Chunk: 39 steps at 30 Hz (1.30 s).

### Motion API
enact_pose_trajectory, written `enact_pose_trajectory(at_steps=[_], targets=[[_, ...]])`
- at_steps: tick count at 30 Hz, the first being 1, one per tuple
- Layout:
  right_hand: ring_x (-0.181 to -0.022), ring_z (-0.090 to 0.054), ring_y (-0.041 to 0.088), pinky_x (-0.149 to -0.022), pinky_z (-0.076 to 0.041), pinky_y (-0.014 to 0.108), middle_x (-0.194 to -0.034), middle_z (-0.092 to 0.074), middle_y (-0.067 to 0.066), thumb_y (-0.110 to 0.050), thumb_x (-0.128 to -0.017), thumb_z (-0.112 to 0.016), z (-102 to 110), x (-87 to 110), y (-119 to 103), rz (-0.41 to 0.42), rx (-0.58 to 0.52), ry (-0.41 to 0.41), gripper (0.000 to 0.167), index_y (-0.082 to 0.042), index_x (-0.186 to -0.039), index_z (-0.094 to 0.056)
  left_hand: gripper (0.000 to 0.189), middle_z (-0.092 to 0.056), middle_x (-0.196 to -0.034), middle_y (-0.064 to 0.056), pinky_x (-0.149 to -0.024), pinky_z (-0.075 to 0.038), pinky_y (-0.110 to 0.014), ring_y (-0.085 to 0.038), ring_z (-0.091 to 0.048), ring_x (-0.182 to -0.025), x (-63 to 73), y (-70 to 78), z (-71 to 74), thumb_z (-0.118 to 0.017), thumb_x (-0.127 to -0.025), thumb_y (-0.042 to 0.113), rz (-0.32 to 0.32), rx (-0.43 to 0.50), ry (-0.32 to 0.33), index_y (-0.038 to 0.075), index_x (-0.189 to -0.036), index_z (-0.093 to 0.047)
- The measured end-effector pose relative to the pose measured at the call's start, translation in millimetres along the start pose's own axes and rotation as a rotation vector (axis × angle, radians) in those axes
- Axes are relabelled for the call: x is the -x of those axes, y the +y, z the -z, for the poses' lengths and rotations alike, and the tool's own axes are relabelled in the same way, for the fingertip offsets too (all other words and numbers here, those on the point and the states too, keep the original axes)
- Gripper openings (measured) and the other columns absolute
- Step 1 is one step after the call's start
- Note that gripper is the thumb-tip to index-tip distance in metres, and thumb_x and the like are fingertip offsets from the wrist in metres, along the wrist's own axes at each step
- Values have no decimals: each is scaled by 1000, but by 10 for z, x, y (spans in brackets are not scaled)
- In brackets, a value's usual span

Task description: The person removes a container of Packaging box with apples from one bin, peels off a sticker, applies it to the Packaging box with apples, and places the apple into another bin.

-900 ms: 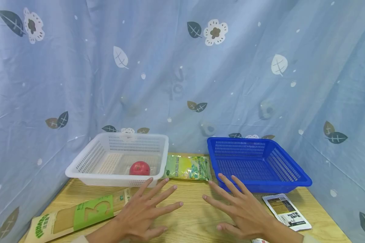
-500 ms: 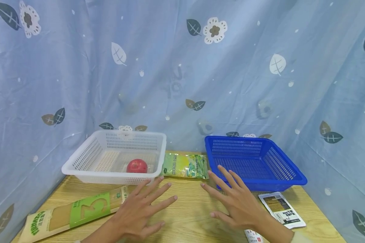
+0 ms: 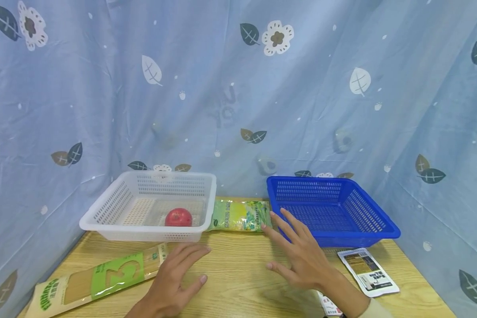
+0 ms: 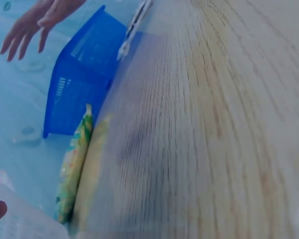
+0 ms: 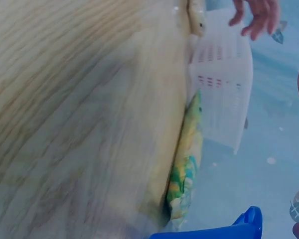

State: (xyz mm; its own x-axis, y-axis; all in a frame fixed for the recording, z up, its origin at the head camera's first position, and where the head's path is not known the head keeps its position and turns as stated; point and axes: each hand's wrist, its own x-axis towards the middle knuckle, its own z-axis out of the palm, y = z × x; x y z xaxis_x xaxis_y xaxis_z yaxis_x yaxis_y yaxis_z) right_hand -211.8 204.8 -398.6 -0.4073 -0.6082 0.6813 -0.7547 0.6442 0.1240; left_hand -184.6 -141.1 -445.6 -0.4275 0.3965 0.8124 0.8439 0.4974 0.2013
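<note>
My left hand [image 3: 174, 280] hovers above the table beside the long noodle packet [image 3: 117, 276], its fingers loosely bent and holding nothing. Fingers spread, my right hand [image 3: 300, 254] is in the air in front of the blue basket [image 3: 334, 240], likewise holding nothing. A red round fruit [image 3: 179, 217], perhaps an apple or tomato, sits in the white basket [image 3: 147, 234] at the back left. Between the two baskets lies a green-yellow packet [image 3: 240, 215]. The left wrist view shows the right hand [image 4: 40, 25] beyond the blue basket [image 4: 82, 74].
On the right of the wooden table [image 3: 230, 278] lies a white and brown pouch [image 3: 367, 271]. A small white packet [image 3: 329, 304] is partly hidden under the right forearm. A blue patterned curtain [image 3: 230, 88] surrounds the table at the back and sides.
The left hand has drawn back to the left, and its spread fingers have come together and bent. The right hand has risen slightly. The head view has shifted a little; the objects lie as before.
</note>
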Motion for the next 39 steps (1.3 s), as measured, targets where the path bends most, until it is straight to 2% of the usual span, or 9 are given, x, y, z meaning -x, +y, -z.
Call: enact_pose_trajectory(at_steps=[4, 10, 12, 14, 16, 20, 26, 31, 39], targets=[[-148, -30, 41, -106, -37, 65, -161, -37, 13, -65, -101, -39, 28, -72, 0, -1, -31, 28, 72, -14, -152, -47, 61, -64, -131, -2, -111, -36, -18, -22, -57, -122, 51, -37, 29, -75, -80, 8, 111, 61, 30, 16, -138, -60], [-149, -29, 39, -117, -30, 58, -161, -36, 14, -62, -102, -41, 116, -221, -13, -27, -121, 77, 74, -8, -152, -45, 45, -69, -121, -6, -92, -50, -18, -15, -63, -113, 67, -124, 108, -70, -83, -7, 271, 154, 130, 7, -126, -66], [-149, -30, 38, -117, -30, 59, -161, -35, 14, -62, -102, -41, 141, -288, -20, -28, -140, 83, 74, -7, -152, -45, 38, -71, -116, -8, -87, -53, -18, -12, -67, -104, 62, -141, 133, -67, -85, -8, 330, 173, 171, 4, -120, -68], [-149, -30, 37, -115, -31, 61, -162, -35, 13, -62, -102, -41, 149, -365, -32, -22, -156, 79, 74, -8, -153, -44, 30, -73, -110, -8, -82, -56, -17, -11, -70, -96, 54, -145, 156, -64, -89, -8, 419, 209, 214, 2, -116, -70], [-149, -30, 37, -113, -33, 63, -163, -34, 12, -63, -102, -39, 145, -447, -48, -16, -169, 73, 75, -7, -153, -44, 23, -74, -107, -5, -81, -57, -17, -10, -70, -94, 45, -151, 172, -61, -94, -5, 545, 273, 250, 1, -113, -71], [-149, -30, 35, -112, -35, 65, -163, -32, 10, -64, -102, -37, 121, -599, -91, -14, -195, 53, 76, -10, -155, -40, 20, -75, -101, -3, -81, -60, -24, -11, -72, -93, 11, -181, 191, -54, -103, 2, 773, 453, 342, -9, -110, -69], [-150, -29, 33, -114, -35, 62, -164, -30, 8, -64, -103, -37, 53, -766, -140, -34, -274, 5, 76, -11, -158, -34, 35, -75, -104, -13, -84, -61, -37, -22, -74, -92, 10, -271, 184, -52, -107, 14, 977, 700, 488, -20, -111, -58], [-150, -30, 29, -113, -38, 61, -165, -28, 6, -64, -103, -38, -35, -879, -171, -61, -329, -26, 76, -12, -158, -33, 32, -75, -103, -16, -87, -60, -40, -27, -75, -92, 30, -338, 184, -49, -108, 15, 1078, 844, 602, -17, -107, -54], [-151, -28, 27, -116, -35, 61, -165, -29, 6, -57, -102, -47, -236, -1088, -220, -106, -449, -49, 74, -15, -160, -29, 21, -76, -91, -15, -83, -62, -39, -27, -76, -85, 6, -478, 278, -55, -105, 14, 1126, 1047, 781, -4, -96, -55]])
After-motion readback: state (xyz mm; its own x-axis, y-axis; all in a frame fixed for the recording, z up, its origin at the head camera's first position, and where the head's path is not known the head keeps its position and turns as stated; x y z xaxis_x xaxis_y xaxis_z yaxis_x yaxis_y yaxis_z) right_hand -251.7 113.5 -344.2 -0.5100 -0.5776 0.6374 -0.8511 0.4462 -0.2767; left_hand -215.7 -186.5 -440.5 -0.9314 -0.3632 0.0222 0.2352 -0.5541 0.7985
